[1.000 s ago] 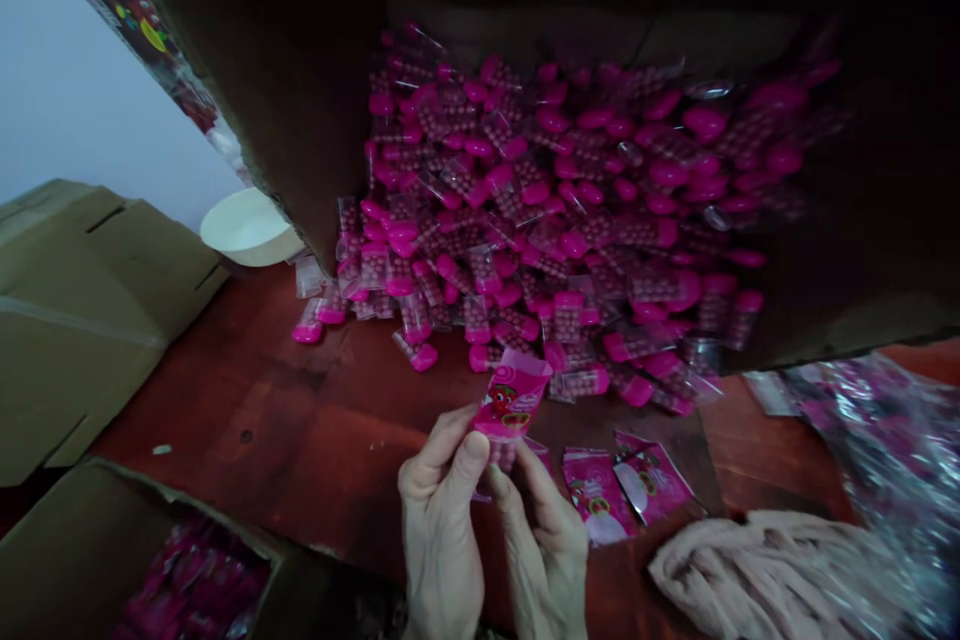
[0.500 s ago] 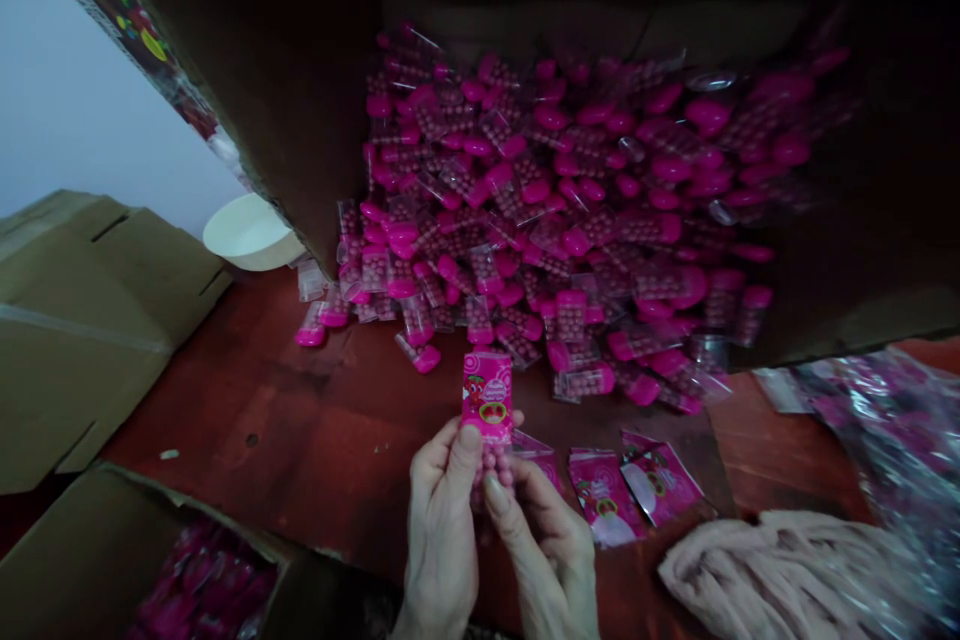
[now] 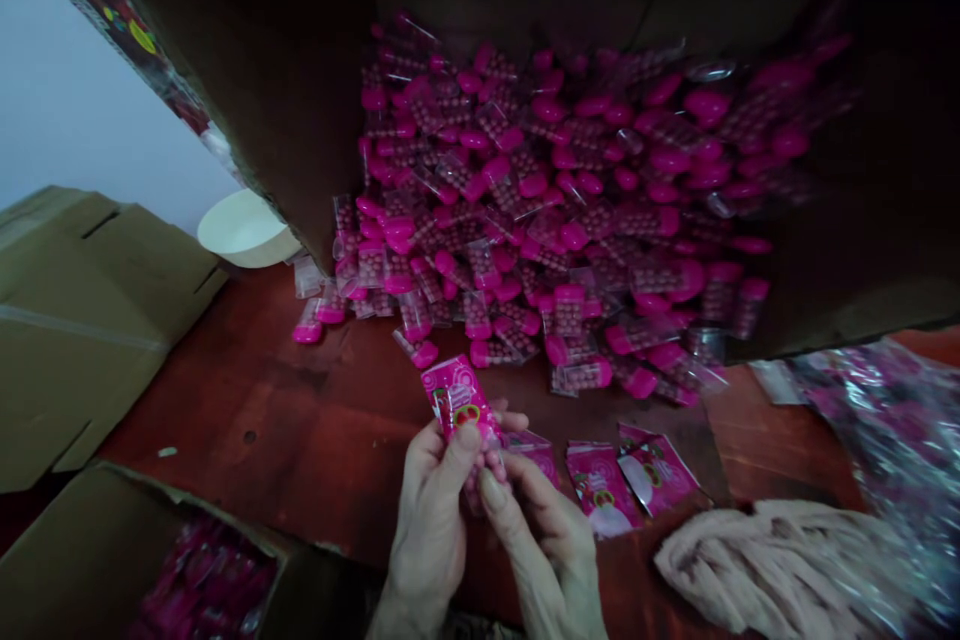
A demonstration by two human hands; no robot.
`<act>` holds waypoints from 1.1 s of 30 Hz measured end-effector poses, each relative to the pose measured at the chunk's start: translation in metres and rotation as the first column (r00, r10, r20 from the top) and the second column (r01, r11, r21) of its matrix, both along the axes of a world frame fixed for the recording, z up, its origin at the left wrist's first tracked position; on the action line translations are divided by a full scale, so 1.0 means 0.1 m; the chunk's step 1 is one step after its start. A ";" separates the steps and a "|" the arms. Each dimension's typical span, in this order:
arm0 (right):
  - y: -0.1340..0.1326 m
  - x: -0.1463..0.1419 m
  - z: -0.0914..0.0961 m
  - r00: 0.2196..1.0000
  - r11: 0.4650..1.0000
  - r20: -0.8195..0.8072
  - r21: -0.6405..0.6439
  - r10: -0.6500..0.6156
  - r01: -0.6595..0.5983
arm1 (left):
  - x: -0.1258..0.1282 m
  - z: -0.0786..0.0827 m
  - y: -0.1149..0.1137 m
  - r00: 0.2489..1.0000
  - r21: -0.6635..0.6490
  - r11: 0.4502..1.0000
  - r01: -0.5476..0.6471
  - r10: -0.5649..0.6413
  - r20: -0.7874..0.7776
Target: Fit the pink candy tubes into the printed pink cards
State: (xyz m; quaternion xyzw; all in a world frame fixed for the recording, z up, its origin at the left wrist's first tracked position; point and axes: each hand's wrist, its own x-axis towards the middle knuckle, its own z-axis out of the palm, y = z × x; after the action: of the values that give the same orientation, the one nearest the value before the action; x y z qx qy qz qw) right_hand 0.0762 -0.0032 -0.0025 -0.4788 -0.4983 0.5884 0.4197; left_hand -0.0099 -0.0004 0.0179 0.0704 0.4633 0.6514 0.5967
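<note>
My left hand (image 3: 435,510) and my right hand (image 3: 540,520) meet low in the middle of the view, both pinched on one small candy tube with a pink printed sleeve (image 3: 459,405) slipped over it. The sleeve leans up and to the left; pink beads show below my thumbs. Flat pink sleeves (image 3: 604,485) lie on the red table just right of my hands. A heap of clear tubes with pink caps (image 3: 555,220) spills out of a tipped cardboard box (image 3: 247,70) right behind.
A cream bowl (image 3: 244,228) sits at the left behind the big box. A closed carton (image 3: 82,310) stands at far left, and an open carton (image 3: 135,560) with pink packs is at bottom left. A beige cloth (image 3: 772,570) and shiny wrapping (image 3: 885,440) lie at right.
The sleeve has gone from tilting right, to upright, to tilting left, and it sits lower over the tube. My hands stayed together in the same spot.
</note>
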 end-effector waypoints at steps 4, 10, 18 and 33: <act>-0.07 -0.01 0.03 0.995 0.998 0.089 0.050 -0.048 0.044 | 0.00 0.08 0.01 0.993 -0.051 0.996 0.076 -0.080 -0.083; -0.06 0.01 0.07 0.992 0.990 0.108 0.132 -0.068 0.053 | -0.01 -0.03 -0.09 0.993 -0.029 0.993 0.111 -0.112 -0.036; -0.10 -0.08 0.06 0.995 0.996 0.073 0.056 -0.070 0.066 | -0.12 0.02 0.01 0.994 -0.044 0.993 0.106 -0.107 -0.021; -0.08 -0.05 0.00 1.000 0.998 0.010 -0.056 0.008 -0.008 | -0.09 -0.06 -0.08 0.998 -0.053 0.997 0.057 -0.055 0.036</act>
State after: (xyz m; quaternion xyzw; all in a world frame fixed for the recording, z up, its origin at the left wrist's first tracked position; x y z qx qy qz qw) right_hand 0.0714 -0.0108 -0.0029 -0.4912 -0.4857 0.6015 0.4012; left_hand -0.0188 -0.0086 0.0120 0.0557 0.4681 0.6229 0.6243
